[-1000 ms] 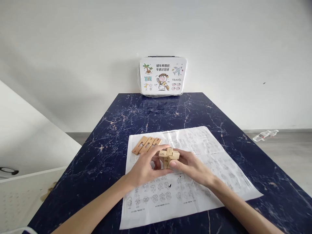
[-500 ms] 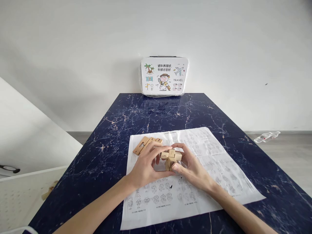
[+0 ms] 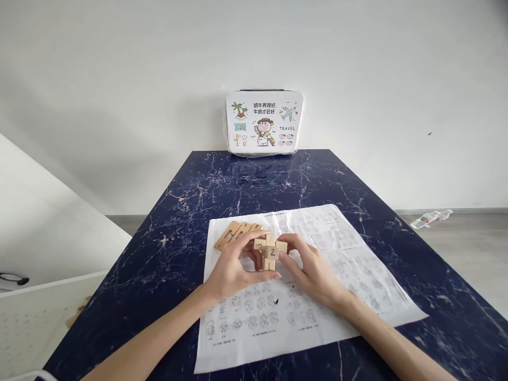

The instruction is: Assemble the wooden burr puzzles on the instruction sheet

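Observation:
Both hands hold a wooden burr puzzle [image 3: 271,252] of interlocked pale blocks above the printed sheet. A block marked 2 faces me, and a 3 shows on the left arm of the cross. My left hand [image 3: 234,264] grips it with fingers over the top and thumb beneath. The right arm of the puzzle is pinched between thumb and fingers of my right hand [image 3: 311,267]. Behind my left hand, several flat notched wooden pieces [image 3: 238,232] with numbers lie on the paper, partly covered by that hand.
Under my hands a creased instruction sheet [image 3: 234,357] with small diagrams lies on the dark blue marbled table [image 3: 262,185]. At the back, a white cartoon case [image 3: 265,123] in plastic wrap leans on the wall. A clear plastic item [image 3: 431,218] is on the floor at right.
The puzzle has been turned in my hands, so the block marked 2 now faces me. Both hands stay on it, with the right thumb shifted to its side.

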Motion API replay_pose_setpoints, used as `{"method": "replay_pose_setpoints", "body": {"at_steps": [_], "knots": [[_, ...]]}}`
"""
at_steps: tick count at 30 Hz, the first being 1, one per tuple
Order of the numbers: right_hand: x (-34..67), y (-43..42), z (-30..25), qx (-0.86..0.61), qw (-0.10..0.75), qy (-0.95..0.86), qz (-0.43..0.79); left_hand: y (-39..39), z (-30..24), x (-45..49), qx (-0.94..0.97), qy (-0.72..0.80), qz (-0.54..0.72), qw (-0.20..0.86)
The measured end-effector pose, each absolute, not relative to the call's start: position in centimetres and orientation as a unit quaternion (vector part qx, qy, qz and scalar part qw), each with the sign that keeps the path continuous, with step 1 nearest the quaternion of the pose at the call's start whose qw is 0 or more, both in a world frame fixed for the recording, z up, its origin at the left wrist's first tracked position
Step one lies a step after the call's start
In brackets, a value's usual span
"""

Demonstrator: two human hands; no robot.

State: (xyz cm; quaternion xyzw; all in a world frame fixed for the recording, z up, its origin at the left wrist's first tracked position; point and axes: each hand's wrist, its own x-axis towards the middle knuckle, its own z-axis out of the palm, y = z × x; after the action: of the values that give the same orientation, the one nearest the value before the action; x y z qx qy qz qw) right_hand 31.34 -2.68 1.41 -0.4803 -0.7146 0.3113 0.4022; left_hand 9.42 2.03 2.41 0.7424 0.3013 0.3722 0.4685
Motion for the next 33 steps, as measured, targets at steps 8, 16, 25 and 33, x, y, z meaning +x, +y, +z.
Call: {"method": "replay_pose_setpoints", "body": {"at_steps": [8,16,25,33], "knots": [[31.2,-2.8,2.2,-0.470,0.394,-0.699,0.368,2.0,2.7,9.4,0.758,0.299,0.362,0.453],[31.0,-2.6,2.3,-0.478,0.398,-0.656,0.428,2.2,2.5,9.4,0.760,0.299,0.365,0.447],[32.5,-1.0,2.0,-0.423,0.569,-0.365,0.604,2.6,2.9,9.3,0.777,0.363,0.418,0.299],[34.7,0.5,0.4,-0.399,0.643,-0.261,0.599,4.3,1.9,8.2,0.830,0.429,0.354,0.039]]}}
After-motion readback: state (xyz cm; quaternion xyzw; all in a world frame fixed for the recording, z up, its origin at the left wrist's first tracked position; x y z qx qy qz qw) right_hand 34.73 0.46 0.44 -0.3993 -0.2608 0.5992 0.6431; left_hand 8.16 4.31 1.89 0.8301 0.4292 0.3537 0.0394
